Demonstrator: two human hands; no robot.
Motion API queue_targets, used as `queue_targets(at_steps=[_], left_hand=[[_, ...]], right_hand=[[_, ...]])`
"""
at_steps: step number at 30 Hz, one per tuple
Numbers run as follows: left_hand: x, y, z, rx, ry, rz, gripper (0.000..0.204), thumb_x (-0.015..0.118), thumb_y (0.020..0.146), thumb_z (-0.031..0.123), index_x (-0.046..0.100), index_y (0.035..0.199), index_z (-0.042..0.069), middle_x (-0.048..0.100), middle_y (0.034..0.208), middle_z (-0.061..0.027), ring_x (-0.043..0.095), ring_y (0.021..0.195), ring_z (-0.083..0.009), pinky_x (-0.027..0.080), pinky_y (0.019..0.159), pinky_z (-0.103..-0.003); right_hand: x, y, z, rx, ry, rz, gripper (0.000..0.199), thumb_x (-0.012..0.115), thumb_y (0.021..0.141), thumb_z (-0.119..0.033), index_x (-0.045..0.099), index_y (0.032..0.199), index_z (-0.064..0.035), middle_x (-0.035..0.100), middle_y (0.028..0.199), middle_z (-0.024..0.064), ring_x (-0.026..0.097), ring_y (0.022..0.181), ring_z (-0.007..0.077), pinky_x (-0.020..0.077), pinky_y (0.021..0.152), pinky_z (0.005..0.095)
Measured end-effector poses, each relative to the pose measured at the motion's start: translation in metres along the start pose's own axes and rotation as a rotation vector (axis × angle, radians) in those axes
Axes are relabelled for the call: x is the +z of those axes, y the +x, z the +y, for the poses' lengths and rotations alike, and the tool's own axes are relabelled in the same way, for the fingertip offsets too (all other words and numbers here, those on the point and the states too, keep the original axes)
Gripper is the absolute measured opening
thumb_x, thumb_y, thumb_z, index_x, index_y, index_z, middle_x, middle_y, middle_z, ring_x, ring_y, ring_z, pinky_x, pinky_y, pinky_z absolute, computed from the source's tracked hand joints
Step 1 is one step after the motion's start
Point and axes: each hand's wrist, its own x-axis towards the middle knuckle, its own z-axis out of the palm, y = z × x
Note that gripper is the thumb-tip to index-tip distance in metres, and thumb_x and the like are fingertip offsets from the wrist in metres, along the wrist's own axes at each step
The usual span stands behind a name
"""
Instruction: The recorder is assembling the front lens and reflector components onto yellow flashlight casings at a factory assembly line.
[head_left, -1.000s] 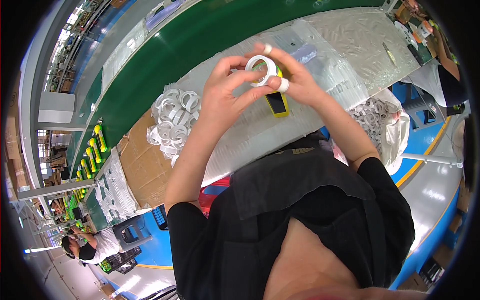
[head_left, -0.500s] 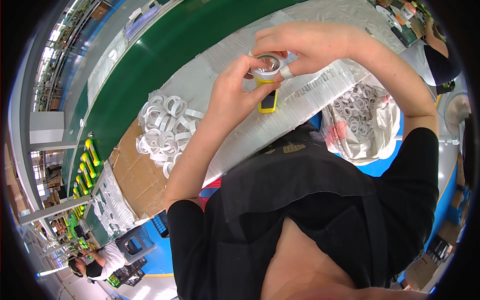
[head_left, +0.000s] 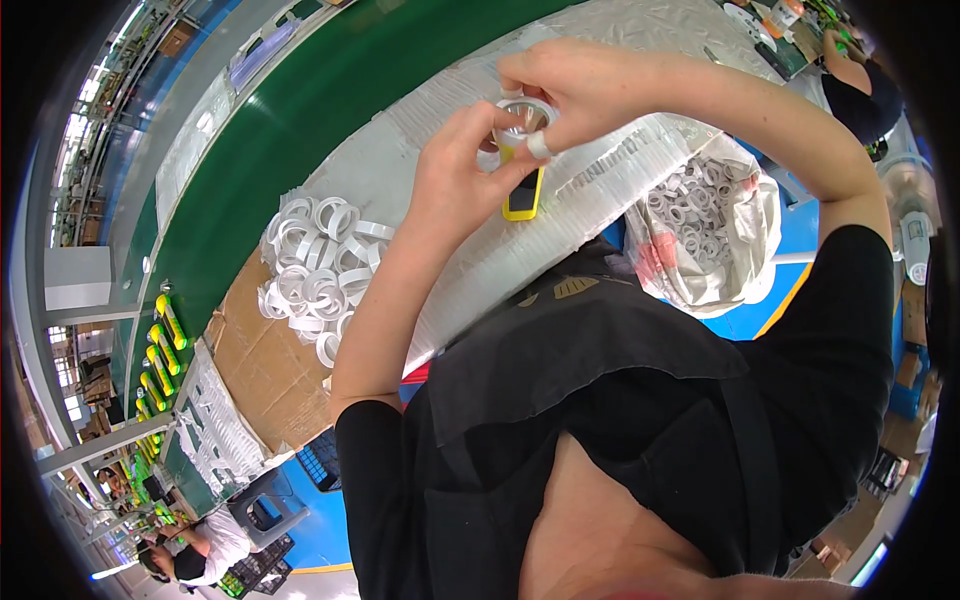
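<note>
Grip of left hand (head_left: 455,170) and right hand (head_left: 585,95) is grasping a yellow flashlight (head_left: 523,196) over the worktop (head_left: 480,268), inward of the near edge, apparently steadying its round head from opposite sides, while white rings (head_left: 322,285) are lying leftward, presumably for easy reach.

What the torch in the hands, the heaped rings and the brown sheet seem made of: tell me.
Torch: probably smooth plastic, judging by its even, bright yellow. Rings: likely plastic, slightly glossy, uniformly white with thin walls. Sheet: apparently matte cardboard, brown and creased.
</note>
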Motion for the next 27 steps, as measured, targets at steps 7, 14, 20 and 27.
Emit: queue_targets(at_steps=[7,14,20,27], left_hand=[[0.003,0.003,0.011,-0.058,0.213,0.076,0.035,0.085,0.070,0.017,0.062,0.094,0.005,0.064,0.083,-0.0032,0.060,0.072,-0.0156,0.051,0.065,-0.028],[0.008,0.001,0.011,0.012,0.076,0.122,0.035,0.085,0.070,0.016,0.060,0.092,0.005,0.062,0.082,-0.0026,0.058,0.071,-0.0141,0.050,0.064,-0.027],[0.005,0.000,0.006,-0.051,0.103,0.085,0.035,0.085,0.071,0.015,0.062,0.095,0.005,0.065,0.086,-0.0024,0.060,0.074,-0.0136,0.051,0.067,-0.027],[0.002,-0.001,0.005,-0.033,0.057,0.078,0.032,0.083,0.072,0.014,0.063,0.096,0.006,0.066,0.088,-0.0030,0.061,0.075,-0.0139,0.051,0.071,-0.028]], right_hand=[[0.002,0.005,-0.006,0.387,-0.157,0.070,0.056,0.073,0.071,-0.046,0.057,0.089,0.0040,0.061,0.075,0.0182,0.060,0.068,0.0340,0.0470,0.060,0.0419],[-0.016,0.001,-0.010,0.020,0.082,-0.166,0.061,0.068,0.080,-0.050,0.057,0.113,0.0001,0.063,0.100,0.0160,0.062,0.089,0.0280,0.0487,0.072,0.0378],[0.004,-0.007,0.011,0.020,-0.050,0.270,0.053,0.073,0.075,-0.045,0.059,0.100,-0.0008,0.063,0.079,0.0121,0.061,0.071,0.0260,0.0464,0.062,0.0378],[-0.006,-0.001,-0.006,0.299,-0.216,-0.061,0.052,0.077,0.072,-0.044,0.059,0.102,-0.0051,0.060,0.071,0.0091,0.060,0.067,0.0265,0.0466,0.060,0.0365]])
